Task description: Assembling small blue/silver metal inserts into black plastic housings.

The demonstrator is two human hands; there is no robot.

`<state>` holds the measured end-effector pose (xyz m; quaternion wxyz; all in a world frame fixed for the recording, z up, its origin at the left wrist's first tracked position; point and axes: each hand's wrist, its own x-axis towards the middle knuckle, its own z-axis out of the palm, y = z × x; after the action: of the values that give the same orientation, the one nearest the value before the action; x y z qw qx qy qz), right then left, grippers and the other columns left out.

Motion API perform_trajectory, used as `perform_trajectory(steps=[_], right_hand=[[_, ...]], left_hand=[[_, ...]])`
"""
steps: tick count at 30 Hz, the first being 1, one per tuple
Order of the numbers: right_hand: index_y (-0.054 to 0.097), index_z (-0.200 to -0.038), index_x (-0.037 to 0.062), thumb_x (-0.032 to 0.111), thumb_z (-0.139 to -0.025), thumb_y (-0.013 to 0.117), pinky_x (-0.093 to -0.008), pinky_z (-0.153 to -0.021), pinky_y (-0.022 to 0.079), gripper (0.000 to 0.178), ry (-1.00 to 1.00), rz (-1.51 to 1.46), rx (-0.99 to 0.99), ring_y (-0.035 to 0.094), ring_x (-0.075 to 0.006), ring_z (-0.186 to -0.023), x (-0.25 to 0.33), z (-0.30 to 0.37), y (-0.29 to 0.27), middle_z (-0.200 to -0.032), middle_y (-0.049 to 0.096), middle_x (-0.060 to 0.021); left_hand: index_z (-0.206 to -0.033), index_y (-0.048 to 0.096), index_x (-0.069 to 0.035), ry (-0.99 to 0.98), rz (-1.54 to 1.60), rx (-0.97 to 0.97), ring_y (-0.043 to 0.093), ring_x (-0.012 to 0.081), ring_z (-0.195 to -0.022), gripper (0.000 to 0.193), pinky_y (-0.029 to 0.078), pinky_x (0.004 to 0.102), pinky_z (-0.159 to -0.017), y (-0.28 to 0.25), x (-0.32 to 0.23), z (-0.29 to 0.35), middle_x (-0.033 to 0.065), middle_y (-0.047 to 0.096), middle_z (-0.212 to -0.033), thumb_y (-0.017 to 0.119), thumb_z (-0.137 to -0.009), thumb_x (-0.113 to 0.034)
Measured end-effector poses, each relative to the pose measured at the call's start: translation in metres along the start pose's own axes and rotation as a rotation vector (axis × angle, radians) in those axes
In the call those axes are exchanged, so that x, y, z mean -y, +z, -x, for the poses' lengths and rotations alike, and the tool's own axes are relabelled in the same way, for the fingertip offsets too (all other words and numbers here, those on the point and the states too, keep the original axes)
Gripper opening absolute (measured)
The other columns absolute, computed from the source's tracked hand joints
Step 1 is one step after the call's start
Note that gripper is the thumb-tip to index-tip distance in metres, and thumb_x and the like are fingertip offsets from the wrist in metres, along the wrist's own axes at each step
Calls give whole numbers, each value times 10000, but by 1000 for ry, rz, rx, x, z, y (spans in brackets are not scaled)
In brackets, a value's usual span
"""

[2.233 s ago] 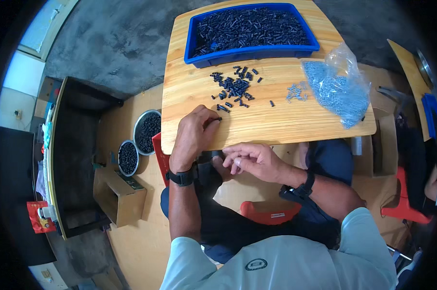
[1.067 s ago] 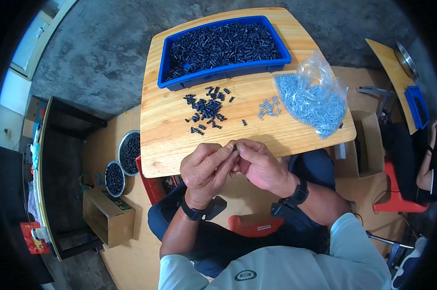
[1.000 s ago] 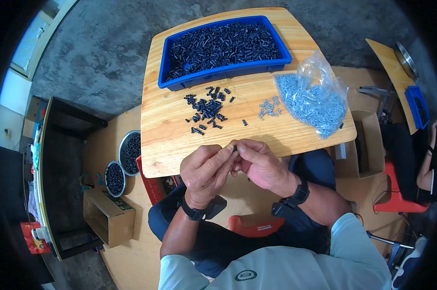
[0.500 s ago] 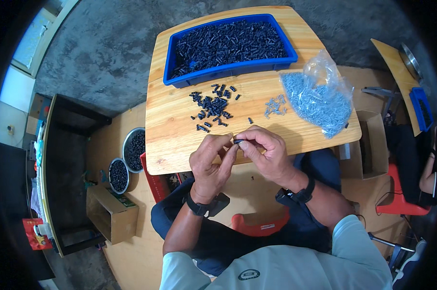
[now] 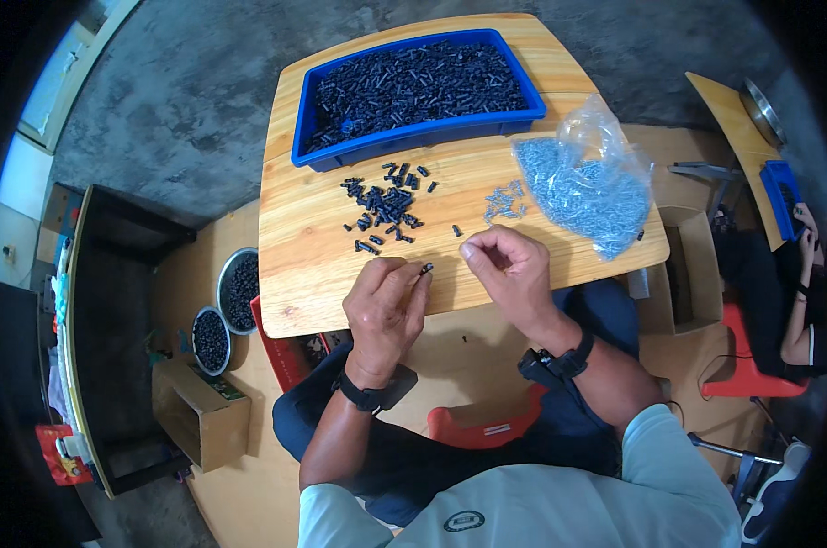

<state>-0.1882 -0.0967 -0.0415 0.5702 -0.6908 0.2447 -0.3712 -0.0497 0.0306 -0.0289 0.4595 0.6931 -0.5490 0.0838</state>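
Between the thumb and fingertips of my left hand (image 5: 383, 309) is a small black plastic part (image 5: 426, 268), held over the front edge of the table. My right hand (image 5: 516, 276) hovers to its right, apart from it, thumb and index finger drawn together; whether anything sits between them is hidden. Just beyond lies a single black part (image 5: 456, 231). A loose heap of black parts (image 5: 381, 205) spreads further left. Several small silver screws (image 5: 504, 203) are scattered ahead of my right hand, beside a clear plastic bag (image 5: 589, 194) full of them.
A blue tray (image 5: 423, 133) of black parts fills the far side of the wooden table (image 5: 318, 288). On the floor at left stand two metal bowls (image 5: 212, 341) and a cardboard box (image 5: 214, 425). Another person's arm (image 5: 800, 315) shows at far right, near another blue tray (image 5: 779, 196).
My hands have parted: the right has moved off to the right, while the left keeps the black part and has shifted slightly left. The whole view has slid a little leftward.
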Motion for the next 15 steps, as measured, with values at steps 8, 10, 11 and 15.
perform_trajectory(steps=[8, 10, 11, 15], right_hand=[[716, -946, -20, 47, -899, 723, -227, -551, 461, 82, -99, 123, -13, 593, -57, -643, -4, -2, 2, -812, 696, -44], [724, -962, -22, 55, -902, 723, -225, -551, 456, 98, -29, 63, 61, 588, -53, -644, 3, 2, 5, -809, 692, -41], [732, -979, -25, 62, -905, 724, -222, -551, 451, 114, 41, 4, 134, 584, -49, -644, 6, 5, 7, -805, 688, -38], [738, -1011, -44, 80, -926, 725, -208, -565, 453, 150, 82, -112, 114, 577, -27, -673, -3, 13, 14, -832, 707, -15]], left_hand=[[-932, 709, 14, -138, 130, 54, 657, 185, -723, 142, 529, 281, -641, 2, -3, 3, 111, 670, -855, 770, -807, 42], [-932, 710, 18, -175, 196, 41, 656, 173, -728, 131, 526, 276, -644, 4, -6, 4, 109, 670, -847, 768, -816, 40], [-927, 709, 10, -157, 222, 15, 643, 180, -693, 136, 516, 280, -616, 5, -7, 3, 107, 659, -836, 772, -809, 35], [-921, 704, 5, -93, 245, -39, 634, 192, -657, 143, 513, 287, -593, 13, -9, 2, 110, 647, -821, 775, -800, 34]])
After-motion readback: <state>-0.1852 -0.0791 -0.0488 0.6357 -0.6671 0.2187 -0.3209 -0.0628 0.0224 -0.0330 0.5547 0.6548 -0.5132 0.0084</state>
